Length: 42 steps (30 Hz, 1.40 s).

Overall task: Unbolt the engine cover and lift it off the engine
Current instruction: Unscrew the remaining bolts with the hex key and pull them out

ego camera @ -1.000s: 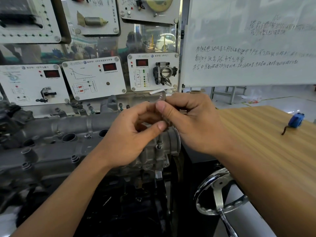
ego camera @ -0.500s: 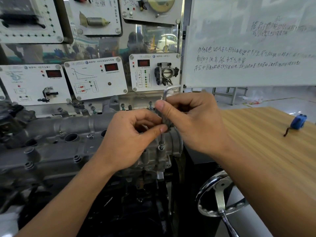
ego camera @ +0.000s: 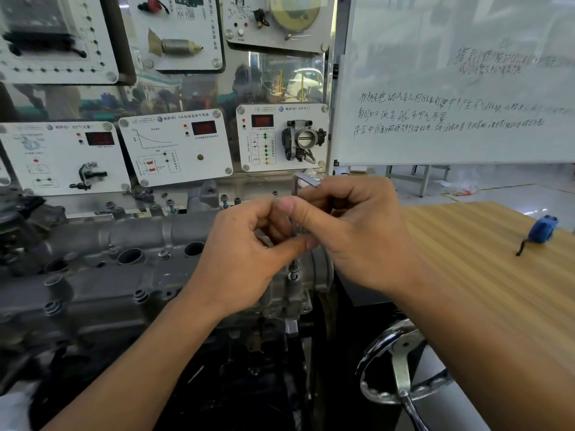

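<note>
**Both hands on hex key at right end of engine cover**

Right hand [ego camera: 351, 231]: grip pressed together around the upright shaft of an L-shaped hex key [ego camera: 295, 197], thumb tip against the shaft, fingers curled behind. The key's bend and short arm stand clear above the knuckles.

Left hand [ego camera: 245, 256]: grip pinching the same shaft lower down, thumb and forefinger meeting just under the right thumb.

The shaft runs straight down out of the hands to a bolt [ego camera: 293, 273] that stands raised above its boss at the right end of the engine cover [ego camera: 124, 265]. Whether the key tip is seated in the bolt head cannot be told.

The cover, grey cast metal, lies across the engine in the left half of the view, with round openings along its top and several small bolts visible along its edges.

Behind the engine stand white display panels [ego camera: 174, 147] with red readouts. A whiteboard [ego camera: 460, 88] with handwriting fills the upper right. To the right, a wooden worktop [ego camera: 466, 259] carries a blue tape measure [ego camera: 543, 233], well apart from the hands. A chrome handwheel [ego camera: 401, 368] sits below the right forearm.
</note>
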Each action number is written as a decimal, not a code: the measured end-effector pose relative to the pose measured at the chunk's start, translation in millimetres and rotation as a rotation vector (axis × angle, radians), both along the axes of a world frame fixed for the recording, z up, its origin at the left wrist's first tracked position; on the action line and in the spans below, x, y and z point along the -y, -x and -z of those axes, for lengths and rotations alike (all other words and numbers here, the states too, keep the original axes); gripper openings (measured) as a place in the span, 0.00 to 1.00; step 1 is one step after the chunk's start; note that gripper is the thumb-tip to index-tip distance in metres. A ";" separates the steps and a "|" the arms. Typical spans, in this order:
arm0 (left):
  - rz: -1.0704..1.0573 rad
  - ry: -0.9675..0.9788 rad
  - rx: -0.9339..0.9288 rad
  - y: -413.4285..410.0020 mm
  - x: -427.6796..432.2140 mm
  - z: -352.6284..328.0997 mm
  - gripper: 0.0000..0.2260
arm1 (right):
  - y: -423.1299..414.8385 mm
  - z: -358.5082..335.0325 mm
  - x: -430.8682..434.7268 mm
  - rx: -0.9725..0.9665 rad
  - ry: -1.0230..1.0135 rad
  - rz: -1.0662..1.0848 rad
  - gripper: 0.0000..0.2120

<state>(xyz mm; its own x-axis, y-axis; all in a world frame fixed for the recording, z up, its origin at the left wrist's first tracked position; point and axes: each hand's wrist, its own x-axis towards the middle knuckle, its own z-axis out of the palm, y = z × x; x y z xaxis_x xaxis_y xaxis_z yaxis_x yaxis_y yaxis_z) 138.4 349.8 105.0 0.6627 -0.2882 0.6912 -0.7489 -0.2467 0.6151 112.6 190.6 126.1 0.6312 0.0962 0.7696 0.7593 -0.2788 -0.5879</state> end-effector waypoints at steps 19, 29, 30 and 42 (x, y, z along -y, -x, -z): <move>0.177 -0.131 -0.062 -1.4 -6.7 -6.8 0.06 | 3.5 -5.8 2.6 0.005 0.136 -0.001 0.11; 0.036 -0.044 0.006 2.9 -1.5 -5.2 0.09 | 4.8 -5.6 -0.6 0.006 0.115 0.014 0.09; 0.020 -0.046 0.017 3.1 0.9 -5.1 0.09 | 4.2 -5.7 -0.6 0.009 0.097 0.011 0.09; 0.121 -0.128 -0.031 2.3 -9.2 -6.4 0.05 | 4.5 -6.6 3.0 -0.087 0.169 0.014 0.12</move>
